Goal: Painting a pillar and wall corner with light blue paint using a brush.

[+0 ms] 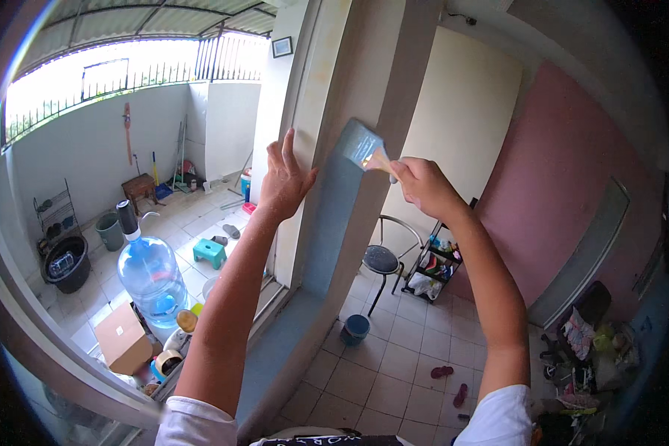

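Observation:
My right hand (423,184) grips the wooden handle of a wide flat paintbrush (362,144), whose blue-grey coated bristles lie against the inner face of the window recess (362,83). Below the brush, that face bears blue-grey paint (331,223); above it the surface is pale. The sill (281,340) is blue-grey too. My left hand (285,181) holds nothing; its fingers are spread at the white window frame (304,106), left of the brush, and seem to rest on it.
Outside the opening stand a large water bottle with a pump (151,273), a cardboard box (122,337) and a teal stool (209,252). Inside, on the tiled floor, are a blue bucket (355,330), a metal chair (382,259), a black shelf cart (432,267) and maroon slippers (441,372).

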{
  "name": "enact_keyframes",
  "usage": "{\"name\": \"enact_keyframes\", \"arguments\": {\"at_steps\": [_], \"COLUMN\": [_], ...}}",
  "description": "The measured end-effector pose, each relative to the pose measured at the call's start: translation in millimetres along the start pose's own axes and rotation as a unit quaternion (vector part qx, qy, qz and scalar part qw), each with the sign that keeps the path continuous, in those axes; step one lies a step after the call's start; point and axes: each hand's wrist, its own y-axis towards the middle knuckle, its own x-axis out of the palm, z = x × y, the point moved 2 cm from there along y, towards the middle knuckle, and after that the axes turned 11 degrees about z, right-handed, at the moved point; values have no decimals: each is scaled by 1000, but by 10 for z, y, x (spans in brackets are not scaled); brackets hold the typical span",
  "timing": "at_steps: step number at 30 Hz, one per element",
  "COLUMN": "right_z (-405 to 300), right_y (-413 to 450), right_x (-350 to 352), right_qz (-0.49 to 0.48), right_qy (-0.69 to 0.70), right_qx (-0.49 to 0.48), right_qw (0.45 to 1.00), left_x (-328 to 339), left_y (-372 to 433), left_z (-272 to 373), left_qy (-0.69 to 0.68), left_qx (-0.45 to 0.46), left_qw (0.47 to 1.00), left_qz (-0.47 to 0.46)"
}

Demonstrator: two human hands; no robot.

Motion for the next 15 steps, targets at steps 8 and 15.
{"name": "enact_keyframes", "arguments": {"at_steps": [8, 15], "right_z": [-252, -603], "right_y": [57, -243], "right_x": [100, 30], "right_qz": [54, 72], "right_qy": [-212, -260], "right_qx": [-21, -19], "right_qw": [976, 963], "left_x": [43, 22], "left_y": [45, -4], "left_z": [-38, -74], "left_qy": [-7, -27], "left_qx": [23, 8], "left_qw": [1000, 1000], "left_qz": [-6, -2]}}
